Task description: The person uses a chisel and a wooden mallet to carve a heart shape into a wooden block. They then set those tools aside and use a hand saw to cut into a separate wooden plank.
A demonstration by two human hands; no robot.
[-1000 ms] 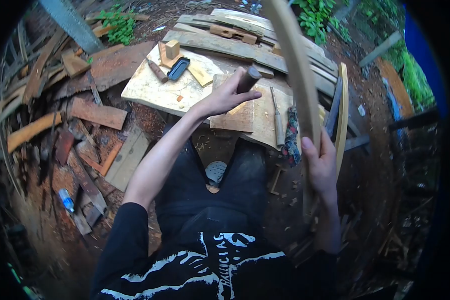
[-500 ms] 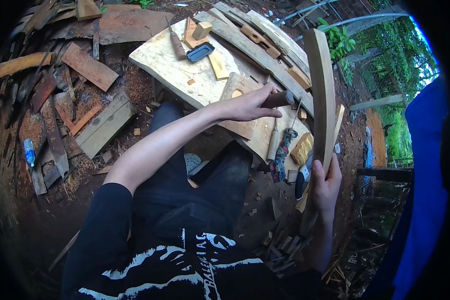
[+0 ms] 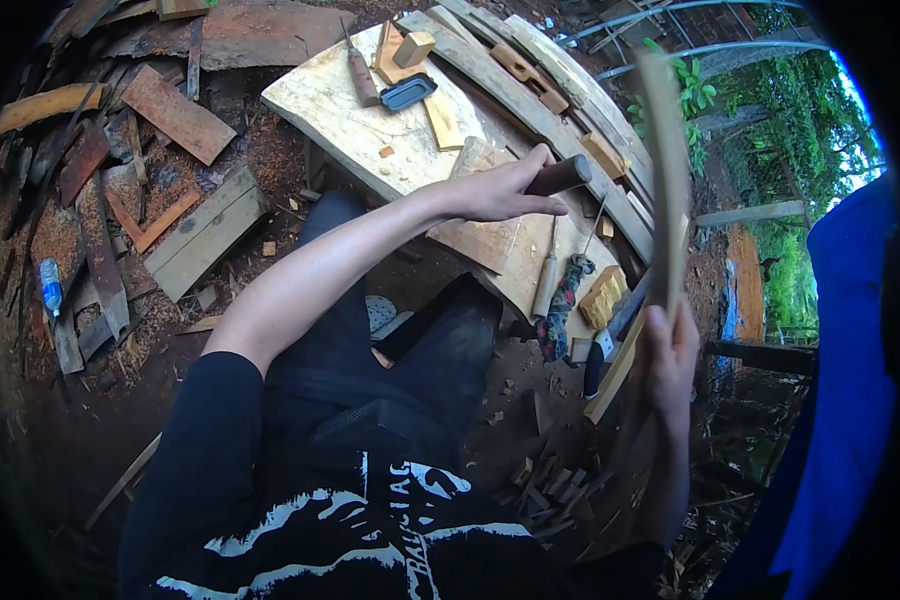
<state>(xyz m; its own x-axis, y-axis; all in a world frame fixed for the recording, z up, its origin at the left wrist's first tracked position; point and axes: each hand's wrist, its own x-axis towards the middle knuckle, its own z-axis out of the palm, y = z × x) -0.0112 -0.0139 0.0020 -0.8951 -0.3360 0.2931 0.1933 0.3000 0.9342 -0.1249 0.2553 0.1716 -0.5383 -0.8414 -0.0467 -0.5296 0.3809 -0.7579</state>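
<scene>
My left hand (image 3: 495, 192) is closed around a thick dark wooden handle (image 3: 567, 175), its round end sticking out past my fingers. What the handle's other end joins is hidden under the hand. Below it lies a flat wooden board (image 3: 482, 245) on the thick pale slab bench (image 3: 320, 110). My right hand (image 3: 672, 360) grips the lower part of a long wooden bar (image 3: 665, 170), which stands roughly upright and is smeared by motion. The bar is apart from the handle, to its right. Near my hands lie a thin tool with a wooden handle (image 3: 545, 288) and a camouflage cloth (image 3: 553, 330).
On the bench are a dark-handled pointed tool (image 3: 362, 78), a small dark tray (image 3: 408, 92), a yellowish wood block (image 3: 602, 297) and a black-handled blade (image 3: 595, 365). A wooden hand plane (image 3: 528, 78) lies among long planks. Scrap boards (image 3: 180, 112) cover the ground at left.
My right hand has swung the wooden bar to the right, farther from the dark handle. My left hand keeps its grip with little movement.
</scene>
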